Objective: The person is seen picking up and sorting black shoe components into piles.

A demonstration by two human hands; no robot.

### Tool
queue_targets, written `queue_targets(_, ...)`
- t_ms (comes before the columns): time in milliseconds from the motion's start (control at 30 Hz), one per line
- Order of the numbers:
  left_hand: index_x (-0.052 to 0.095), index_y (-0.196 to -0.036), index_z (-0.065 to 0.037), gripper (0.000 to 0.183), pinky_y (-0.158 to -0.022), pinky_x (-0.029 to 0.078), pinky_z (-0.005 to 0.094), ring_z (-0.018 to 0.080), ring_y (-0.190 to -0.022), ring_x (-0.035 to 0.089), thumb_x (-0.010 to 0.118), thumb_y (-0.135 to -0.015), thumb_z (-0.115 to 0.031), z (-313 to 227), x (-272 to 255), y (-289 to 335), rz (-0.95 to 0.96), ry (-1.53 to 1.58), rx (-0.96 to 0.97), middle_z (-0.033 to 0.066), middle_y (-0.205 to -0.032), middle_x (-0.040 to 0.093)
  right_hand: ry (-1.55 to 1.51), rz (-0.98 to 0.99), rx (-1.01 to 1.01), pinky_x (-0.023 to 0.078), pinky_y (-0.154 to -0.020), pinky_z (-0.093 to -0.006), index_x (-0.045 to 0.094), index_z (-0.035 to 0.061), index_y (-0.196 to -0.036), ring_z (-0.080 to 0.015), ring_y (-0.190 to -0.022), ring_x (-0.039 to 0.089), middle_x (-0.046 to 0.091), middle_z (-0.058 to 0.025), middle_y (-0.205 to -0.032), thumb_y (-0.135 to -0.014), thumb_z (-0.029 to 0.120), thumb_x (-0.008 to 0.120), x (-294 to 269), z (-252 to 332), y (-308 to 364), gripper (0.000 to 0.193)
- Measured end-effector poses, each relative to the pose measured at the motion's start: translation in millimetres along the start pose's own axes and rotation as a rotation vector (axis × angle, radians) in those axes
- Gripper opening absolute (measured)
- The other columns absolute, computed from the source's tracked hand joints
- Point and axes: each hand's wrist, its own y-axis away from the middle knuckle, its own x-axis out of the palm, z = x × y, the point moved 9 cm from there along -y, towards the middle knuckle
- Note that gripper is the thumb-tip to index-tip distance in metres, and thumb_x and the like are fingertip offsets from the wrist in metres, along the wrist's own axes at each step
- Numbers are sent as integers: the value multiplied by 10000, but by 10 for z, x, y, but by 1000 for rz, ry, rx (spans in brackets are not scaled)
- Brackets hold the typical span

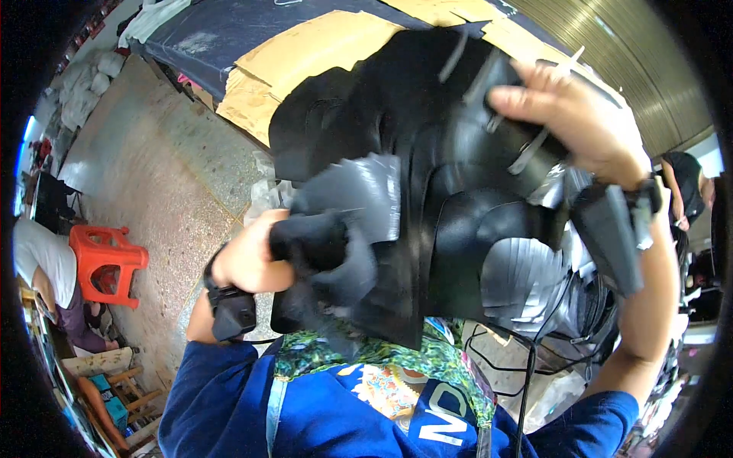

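My left hand (256,256) is closed around a dark, soft black piece (324,252), smeared by motion. At the upper right my right hand (573,114) grips a glossy black leather-like piece (492,114), thumb on top, with pale thin strips around its edge. Between my hands spreads a heap of black leather-like pieces (412,99), overlapping in curved layers. A fanned stack of thin black cut pieces (523,278) lies on the near right side of the heap. Dark devices are strapped to both my wrists.
Brown cardboard sheets (305,49) lie on a dark-covered table (198,38) beyond the heap. A red plastic stool (107,263) stands on the floor at left, beside a seated person (46,267). Black cables (527,374) hang near my front; another person (683,183) is at far right.
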Motion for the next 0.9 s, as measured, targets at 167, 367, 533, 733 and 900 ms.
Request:
queue_targets(167,481,-1098,40,472,-814,404,267,122,-895,503,492,-638,-64,478,547,-466,245,-176,-167,78,-982,574,300,-50,236,431,-792,-254,573,22,-1010,-84,-816,547,625,-9,-898,-826,141,559,-473,-1293,138,219)
queue_targets(367,457,-1138,44,514,-870,378,262,134,-944,493,467,-633,-51,572,631,-475,259,-214,-188,85,-1031,567,496,-110,141,447,-716,-314,573,-22,-952,-173,-761,581,628,-107,-841,-778,211,607,-515,-1327,140,293)
queue_targets(533,462,-1143,30,517,-857,381,257,116,-926,486,466,-632,-52,611,551,-437,247,-258,-226,68,-1014,568,944,-166,158,447,-658,-357,543,-38,-817,-328,-748,585,593,-199,-770,-695,262,660,-489,-1139,96,345)
queue_targets(733,489,-1106,33,476,-825,390,252,106,-884,484,460,-637,-43,626,320,-259,219,-204,-364,47,-974,571,1012,-371,85,456,-665,-370,538,2,-842,-329,-760,590,599,-186,-765,-684,328,680,-542,-1138,236,389)
queue_targets(900,518,-1072,58,475,-827,396,255,111,-906,503,479,-619,-79,408,47,-128,126,-143,-394,32,-997,573,989,-386,110,462,-675,-367,547,14,-848,-321,-778,593,607,-179,-803,-680,370,679,-630,-1227,244,416)
